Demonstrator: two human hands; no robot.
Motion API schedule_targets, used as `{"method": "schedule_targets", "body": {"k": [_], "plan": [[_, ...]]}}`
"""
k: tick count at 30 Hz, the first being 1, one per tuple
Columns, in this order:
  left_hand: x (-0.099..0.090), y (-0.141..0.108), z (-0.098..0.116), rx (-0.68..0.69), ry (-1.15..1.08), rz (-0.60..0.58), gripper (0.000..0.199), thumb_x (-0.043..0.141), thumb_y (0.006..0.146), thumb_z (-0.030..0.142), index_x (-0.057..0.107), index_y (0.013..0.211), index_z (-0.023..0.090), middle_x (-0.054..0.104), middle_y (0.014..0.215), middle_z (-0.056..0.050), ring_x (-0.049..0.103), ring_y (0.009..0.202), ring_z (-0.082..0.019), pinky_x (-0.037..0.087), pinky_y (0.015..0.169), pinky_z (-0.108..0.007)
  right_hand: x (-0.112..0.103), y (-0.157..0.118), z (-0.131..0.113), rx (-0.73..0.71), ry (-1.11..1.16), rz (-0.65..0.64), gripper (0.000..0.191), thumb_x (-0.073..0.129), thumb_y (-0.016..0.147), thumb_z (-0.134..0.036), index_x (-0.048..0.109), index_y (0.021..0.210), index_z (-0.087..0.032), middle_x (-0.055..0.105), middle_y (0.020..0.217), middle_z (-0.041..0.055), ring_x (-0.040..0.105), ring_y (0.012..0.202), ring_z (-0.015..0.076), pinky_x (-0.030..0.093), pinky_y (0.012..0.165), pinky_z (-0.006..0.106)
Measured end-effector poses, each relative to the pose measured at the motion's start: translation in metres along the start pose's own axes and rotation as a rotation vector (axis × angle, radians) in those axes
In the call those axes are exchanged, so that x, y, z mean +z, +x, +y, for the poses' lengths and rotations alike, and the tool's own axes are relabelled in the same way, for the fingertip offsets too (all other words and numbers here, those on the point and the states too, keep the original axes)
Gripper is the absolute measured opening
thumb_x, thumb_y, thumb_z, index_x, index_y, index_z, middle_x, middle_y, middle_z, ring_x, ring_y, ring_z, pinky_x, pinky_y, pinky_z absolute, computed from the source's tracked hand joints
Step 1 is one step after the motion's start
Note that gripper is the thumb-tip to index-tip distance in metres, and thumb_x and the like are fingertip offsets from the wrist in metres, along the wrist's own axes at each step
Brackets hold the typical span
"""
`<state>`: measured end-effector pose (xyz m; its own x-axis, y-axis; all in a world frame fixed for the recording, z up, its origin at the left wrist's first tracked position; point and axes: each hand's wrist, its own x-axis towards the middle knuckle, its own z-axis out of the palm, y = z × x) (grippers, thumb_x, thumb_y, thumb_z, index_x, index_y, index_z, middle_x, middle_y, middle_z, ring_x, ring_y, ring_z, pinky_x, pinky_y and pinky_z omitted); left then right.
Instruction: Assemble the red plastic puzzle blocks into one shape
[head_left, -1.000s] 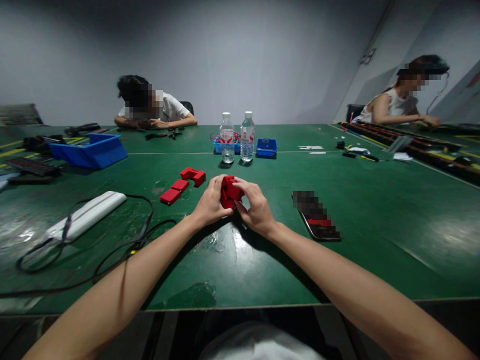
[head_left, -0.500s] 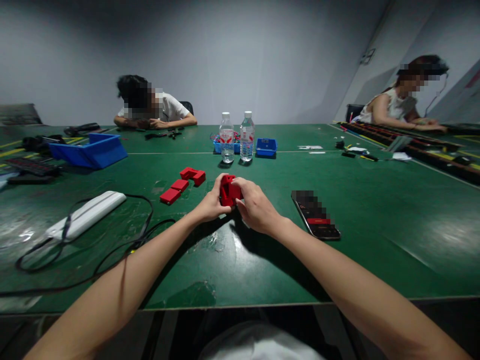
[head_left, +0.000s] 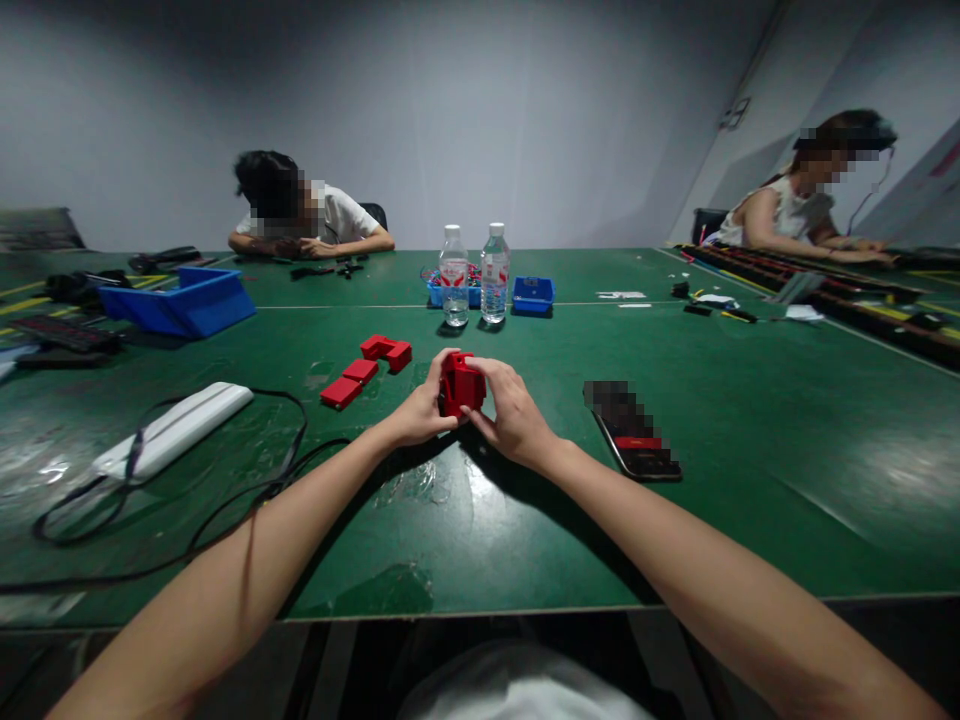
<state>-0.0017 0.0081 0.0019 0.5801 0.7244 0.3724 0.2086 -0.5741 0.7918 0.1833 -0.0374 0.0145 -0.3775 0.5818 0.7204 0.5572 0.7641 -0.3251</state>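
A red block-like part (head_left: 466, 386) is held between both hands above the green table (head_left: 525, 545), near its middle. My left hand (head_left: 424, 408) grips its left side, the thumb low and the fingers behind it. On the right side my right hand (head_left: 513, 408) closes on the same part, with fingers at the top and thumb at the lower front edge. To the left lie a red U-shaped piece (head_left: 386, 350) and two flat red pieces, one (head_left: 360, 372) touching or nearly touching the other (head_left: 341, 392).
Two water bottles (head_left: 454, 280) (head_left: 494, 275) stand beyond my hands, beside a small blue tray (head_left: 533, 294). A phone (head_left: 634, 430) lies right. Left are a white power strip (head_left: 176, 430), black cables and a blue bin (head_left: 180, 302). Two people sit across the table.
My right fingers and thumb have shifted on the red part, the thumb now at its lower front edge. More of the part's front shows.
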Motion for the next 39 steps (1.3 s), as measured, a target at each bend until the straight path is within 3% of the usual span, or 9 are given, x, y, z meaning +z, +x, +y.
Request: {"method": "schedule_targets", "body": {"k": [4, 7, 10, 12, 16, 20, 23, 29, 39], "plan": [[0.002, 0.000, 0.002, 0.037, 0.040, -0.008, 0.096, 0.067, 0.071, 0.026, 0.006, 0.145, 0.022, 0.037, 0.141, -0.016, 0.049, 0.122, -0.027, 0.041, 0.102, -0.042, 0.004, -0.001, 0.005, 0.054, 0.097, 0.024, 0.052, 0.062, 0.077, -0.022, 0.042, 0.125, -0.022, 0.049, 0.132, 0.0138, 0.046, 0.123, 0.0263, 0.039, 0.102, 0.048], [0.001, -0.001, 0.007, 0.024, -0.054, -0.016, 0.100, 0.070, 0.070, 0.029, 0.005, 0.146, 0.023, 0.030, 0.146, -0.016, 0.049, 0.123, -0.026, 0.041, 0.103, -0.041, 0.002, 0.001, 0.003, 0.081, 0.147, 0.034, 0.047, 0.062, 0.076, -0.019, 0.047, 0.120, -0.020, 0.048, 0.130, 0.0146, 0.045, 0.123, 0.0246, 0.040, 0.103, 0.045], [0.001, -0.002, 0.010, -0.077, -0.237, -0.057, 0.105, 0.069, 0.071, 0.035, -0.002, 0.147, 0.029, 0.033, 0.146, -0.014, 0.053, 0.120, -0.026, 0.043, 0.101, -0.042, 0.001, 0.002, 0.001, 0.114, 0.151, 0.040, 0.047, 0.063, 0.075, -0.018, 0.048, 0.119, -0.020, 0.045, 0.130, 0.0151, 0.045, 0.124, 0.0248, 0.041, 0.102, 0.044], [0.002, 0.000, 0.011, -0.168, -0.358, -0.037, 0.092, 0.058, 0.080, 0.043, -0.004, 0.147, 0.030, 0.043, 0.140, -0.012, 0.056, 0.118, -0.025, 0.045, 0.099, -0.044, 0.001, 0.001, 0.001, 0.133, 0.152, 0.030, 0.047, 0.064, 0.075, -0.019, 0.049, 0.119, -0.021, 0.043, 0.131, 0.0149, 0.045, 0.124, 0.0254, 0.044, 0.100, 0.044], [0.007, 0.003, 0.009, -0.280, -0.380, 0.100, 0.069, 0.038, 0.089, 0.056, 0.011, 0.146, 0.029, 0.049, 0.136, -0.010, 0.054, 0.121, -0.022, 0.047, 0.097, -0.040, 0.004, -0.002, -0.001, 0.116, 0.154, -0.027, 0.049, 0.066, 0.077, -0.023, 0.048, 0.123, -0.023, 0.040, 0.134, 0.0150, 0.046, 0.125, 0.0258, 0.047, 0.096, 0.041], [0.008, 0.002, 0.015, -0.340, -0.389, 0.059, 0.072, 0.043, 0.080, 0.070, 0.033, 0.135, 0.025, 0.057, 0.126, -0.011, 0.062, 0.105, -0.024, 0.052, 0.085, -0.036, 0.006, -0.004, -0.003, 0.116, 0.162, -0.033, 0.055, 0.067, 0.074, -0.019, 0.047, 0.125, -0.025, 0.042, 0.132, 0.0133, 0.046, 0.124, 0.0251, 0.044, 0.100, 0.042], [0.007, 0.001, 0.020, -0.337, -0.448, 0.077, 0.071, 0.048, 0.076, 0.072, 0.042, 0.125, 0.021, 0.060, 0.118, -0.011, 0.063, 0.098, -0.022, 0.051, 0.081, -0.032, 0.005, -0.004, -0.003, 0.141, 0.190, -0.034, 0.055, 0.067, 0.073, -0.017, 0.048, 0.124, -0.024, 0.042, 0.130, 0.0130, 0.046, 0.124, 0.0248, 0.046, 0.098, 0.041], [0.009, 0.004, 0.013, -0.282, -0.407, 0.088, 0.067, 0.046, 0.079, 0.070, 0.043, 0.119, 0.017, 0.059, 0.105, -0.007, 0.060, 0.087, -0.016, 0.048, 0.075, -0.028, 0.005, -0.005, -0.003, 0.151, 0.172, -0.063, 0.054, 0.067, 0.074, -0.021, 0.046, 0.124, -0.022, 0.039, 0.134, 0.0149, 0.046, 0.124, 0.0253, 0.046, 0.098, 0.040], [0.015, 0.002, 0.010, -0.183, -0.214, 0.207, 0.058, 0.037, 0.086, 0.064, 0.040, 0.121, 0.018, 0.056, 0.102, -0.005, 0.056, 0.089, -0.016, 0.046, 0.080, -0.030, 0.000, -0.003, -0.014, 0.129, -0.175, -0.174, 0.050, 0.058, 0.083, -0.023, 0.040, 0.129, -0.022, 0.037, 0.141, 0.0178, 0.059, 0.107, 0.0291, 0.053, 0.082, 0.045]]}}
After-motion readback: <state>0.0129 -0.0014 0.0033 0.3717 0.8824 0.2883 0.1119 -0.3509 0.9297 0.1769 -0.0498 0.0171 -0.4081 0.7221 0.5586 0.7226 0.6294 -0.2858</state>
